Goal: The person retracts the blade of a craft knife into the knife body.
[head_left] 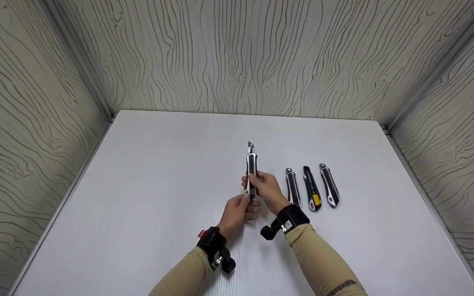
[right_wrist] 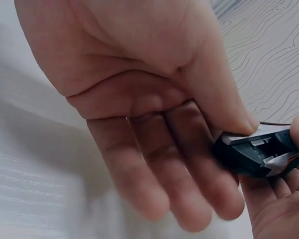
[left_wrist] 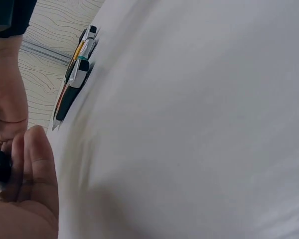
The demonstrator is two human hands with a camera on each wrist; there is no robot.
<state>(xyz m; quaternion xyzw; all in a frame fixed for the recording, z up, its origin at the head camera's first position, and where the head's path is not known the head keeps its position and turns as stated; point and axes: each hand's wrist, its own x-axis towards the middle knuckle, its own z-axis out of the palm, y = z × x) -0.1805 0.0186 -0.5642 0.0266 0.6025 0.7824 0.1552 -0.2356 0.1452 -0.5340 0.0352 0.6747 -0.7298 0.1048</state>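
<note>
A silver-and-black utility knife (head_left: 252,163) is held up over the table, pointing away from me, its blade tip bare at the far end. My right hand (head_left: 269,188) grips the middle of the handle, thumb on top. Pinching the near end is my left hand (head_left: 233,214), with its thumb against the handle. In the right wrist view the butt end of the knife (right_wrist: 254,154) shows between both hands. Only a dark bit of the knife (left_wrist: 1,164) appears in the left wrist view, mostly hidden by fingers.
Right of my hands, three more utility knives lie in a row: a silver-and-black one (head_left: 293,187), a black one with a yellow part (head_left: 312,191) and another silver-and-black one (head_left: 329,185). The white table (head_left: 159,164) is bounded by wood-patterned panels (head_left: 237,57) behind and at both sides.
</note>
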